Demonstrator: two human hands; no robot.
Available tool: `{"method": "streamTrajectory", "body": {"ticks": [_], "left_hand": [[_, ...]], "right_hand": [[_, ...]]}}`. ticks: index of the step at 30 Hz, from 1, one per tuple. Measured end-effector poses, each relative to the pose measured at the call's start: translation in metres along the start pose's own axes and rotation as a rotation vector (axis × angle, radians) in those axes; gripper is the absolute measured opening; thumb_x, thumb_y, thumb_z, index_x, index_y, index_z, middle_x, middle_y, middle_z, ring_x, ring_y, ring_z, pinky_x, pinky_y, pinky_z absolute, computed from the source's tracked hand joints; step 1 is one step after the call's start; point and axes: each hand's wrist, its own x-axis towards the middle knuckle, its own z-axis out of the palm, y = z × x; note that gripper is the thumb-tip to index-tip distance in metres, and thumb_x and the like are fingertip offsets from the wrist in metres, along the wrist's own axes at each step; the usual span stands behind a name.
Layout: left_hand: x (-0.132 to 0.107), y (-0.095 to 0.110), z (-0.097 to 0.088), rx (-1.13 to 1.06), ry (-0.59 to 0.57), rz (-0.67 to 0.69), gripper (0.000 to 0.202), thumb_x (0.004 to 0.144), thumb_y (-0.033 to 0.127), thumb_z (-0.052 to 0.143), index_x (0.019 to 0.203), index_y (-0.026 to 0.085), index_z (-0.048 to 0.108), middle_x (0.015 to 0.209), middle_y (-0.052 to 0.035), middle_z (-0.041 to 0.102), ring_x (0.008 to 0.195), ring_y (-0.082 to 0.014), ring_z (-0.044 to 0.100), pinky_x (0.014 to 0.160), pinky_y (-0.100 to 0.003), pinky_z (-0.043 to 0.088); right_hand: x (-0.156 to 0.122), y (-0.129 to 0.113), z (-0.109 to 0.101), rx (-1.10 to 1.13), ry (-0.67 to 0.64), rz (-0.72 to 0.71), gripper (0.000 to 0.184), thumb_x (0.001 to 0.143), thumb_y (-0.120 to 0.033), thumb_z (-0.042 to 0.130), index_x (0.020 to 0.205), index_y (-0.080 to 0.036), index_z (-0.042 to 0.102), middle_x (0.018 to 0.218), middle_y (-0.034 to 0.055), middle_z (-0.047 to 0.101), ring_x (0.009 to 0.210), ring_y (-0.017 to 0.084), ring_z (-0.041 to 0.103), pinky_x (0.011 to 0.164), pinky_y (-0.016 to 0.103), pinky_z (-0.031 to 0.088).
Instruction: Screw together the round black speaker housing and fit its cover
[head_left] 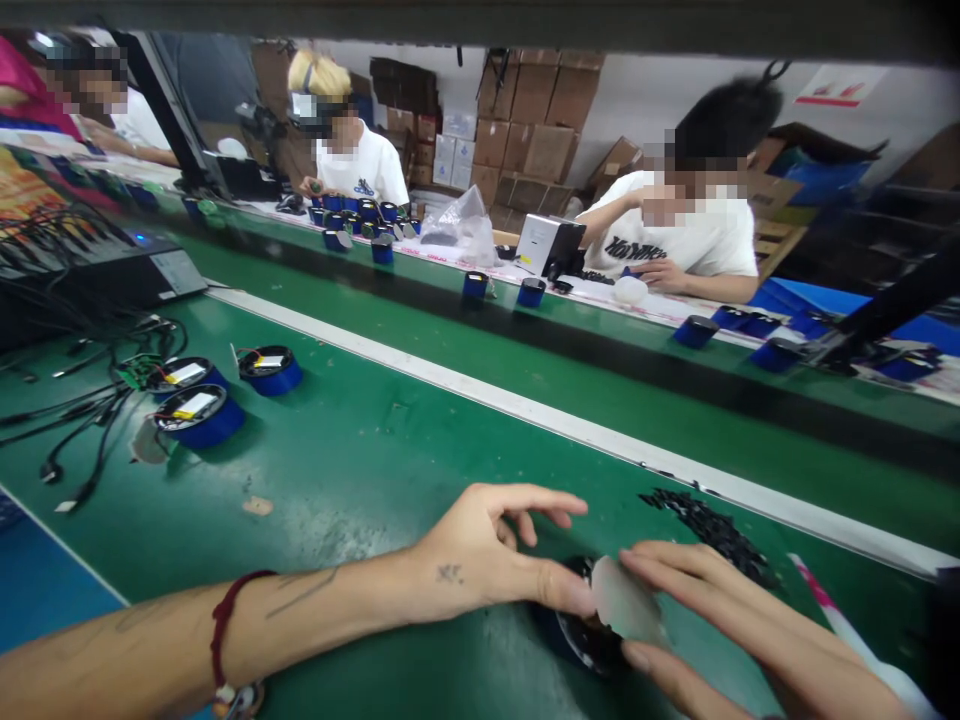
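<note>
A round dark housing (581, 640) with a blue outer side sits on the green bench before me, partly hidden by my hands. Tilted over its rim is a thin greyish translucent disc (628, 600). My right hand (712, 620) grips this disc by its edge between thumb and fingers. From the left, my left hand (495, 560) reaches over the housing with its fingers spread. Its thumb tip is at the disc's left edge; whether it presses on the disc or the housing I cannot tell. A pile of small black parts (712, 530) lies beyond my right hand.
Three blue round housings with batteries and wires, such as this one (201, 415), stand at left beside black cables (97, 420) and a black box (165, 272). A white strip (450, 385) crosses the bench. Across it, co-workers sit at a table (435, 260) holding more blue housings.
</note>
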Motion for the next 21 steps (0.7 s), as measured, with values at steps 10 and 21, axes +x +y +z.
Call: {"method": "streamTrajectory", "body": {"ticks": [10, 21], "left_hand": [[0.000, -0.002, 0.014, 0.253, -0.045, -0.029, 0.063, 0.062, 0.041, 0.082, 0.121, 0.024, 0.067, 0.070, 0.0041, 0.059, 0.065, -0.0120, 0.050, 0.059, -0.021, 0.038], [0.023, -0.001, -0.008, -0.066, -0.387, -0.310, 0.052, 0.046, 0.011, 0.079, 0.097, 0.019, 0.075, 0.086, 0.0011, 0.071, 0.052, -0.0054, 0.052, 0.045, -0.016, 0.045]], "right_hand": [[0.004, -0.004, 0.009, 0.254, 0.101, 0.268, 0.026, 0.078, -0.038, 0.076, 0.102, -0.031, 0.068, 0.100, -0.0038, 0.071, 0.090, 0.012, 0.069, 0.082, 0.009, 0.051], [-0.001, 0.001, 0.009, 0.410, -0.097, 0.021, 0.032, 0.078, -0.025, 0.077, 0.107, -0.031, 0.065, 0.110, -0.0042, 0.068, 0.103, 0.013, 0.065, 0.091, 0.014, 0.050]]}}
